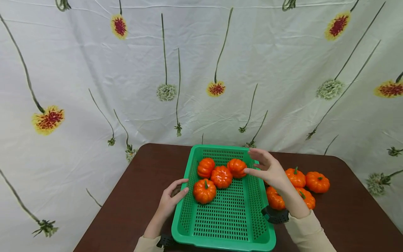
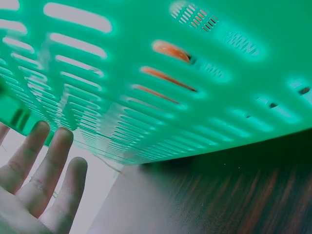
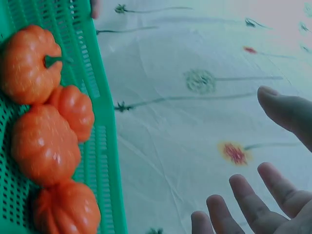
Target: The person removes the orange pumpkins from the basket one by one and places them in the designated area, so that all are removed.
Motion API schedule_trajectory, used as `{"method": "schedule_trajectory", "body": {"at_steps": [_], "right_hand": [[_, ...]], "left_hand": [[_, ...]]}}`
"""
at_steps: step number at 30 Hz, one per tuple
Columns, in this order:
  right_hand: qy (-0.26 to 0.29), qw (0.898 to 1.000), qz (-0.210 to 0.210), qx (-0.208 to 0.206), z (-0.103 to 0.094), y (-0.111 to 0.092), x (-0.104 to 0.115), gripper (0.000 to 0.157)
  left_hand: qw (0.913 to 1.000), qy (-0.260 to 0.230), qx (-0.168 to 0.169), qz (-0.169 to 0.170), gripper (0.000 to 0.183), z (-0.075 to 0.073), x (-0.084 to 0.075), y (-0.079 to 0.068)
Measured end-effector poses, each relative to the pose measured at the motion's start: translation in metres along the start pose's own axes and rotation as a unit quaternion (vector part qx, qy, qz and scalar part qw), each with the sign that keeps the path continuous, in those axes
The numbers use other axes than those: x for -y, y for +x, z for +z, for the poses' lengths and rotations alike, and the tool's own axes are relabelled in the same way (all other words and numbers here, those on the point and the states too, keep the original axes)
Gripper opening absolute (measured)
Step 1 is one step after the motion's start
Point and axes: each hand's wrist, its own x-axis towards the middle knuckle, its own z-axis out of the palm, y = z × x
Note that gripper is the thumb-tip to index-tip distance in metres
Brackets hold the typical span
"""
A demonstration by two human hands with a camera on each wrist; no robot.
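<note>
A green plastic basket (image 1: 223, 243) with slotted walls holds several small orange pumpkins (image 1: 204, 191), grouped toward its far left part. My left hand (image 1: 170, 197) is at the basket's left rim, fingertips right at the edge. In the left wrist view its fingers (image 2: 61, 146) look straight beside the slotted wall (image 2: 122, 58). Over the basket's right side hovers my right hand (image 1: 272, 171), fingers spread and holding nothing. Its thumb overlaps the rightmost pumpkin (image 1: 237, 168) in the head view. The right wrist view shows that hand (image 3: 263, 200) apart from the pumpkins (image 3: 46, 146).
More orange pumpkins (image 1: 317, 182) lie on the dark brown table (image 1: 135, 196), right of the basket and partly hidden behind the right forearm. A pale cloth with printed flowers (image 1: 217, 89) hangs behind the table's far edge.
</note>
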Motion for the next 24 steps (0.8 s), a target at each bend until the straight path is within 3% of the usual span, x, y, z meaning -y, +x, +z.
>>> {"method": "schedule_trajectory", "body": {"at_steps": [13,19,24], "right_hand": [[-0.021,0.994,-0.016,0.109,0.061,0.034,-0.006,0.064],[-0.021,0.990,0.000,0.138,0.084,0.039,-0.015,0.065],[-0.055,0.986,-0.001,0.158,0.097,0.038,-0.023,0.067]], "left_hand": [[1.0000,0.004,-0.002,0.006,0.034,0.000,0.000,0.000],[1.0000,0.003,0.000,0.006,0.034,0.000,0.002,0.001],[1.0000,0.001,0.002,0.008,0.034,-0.001,0.003,0.002]]}}
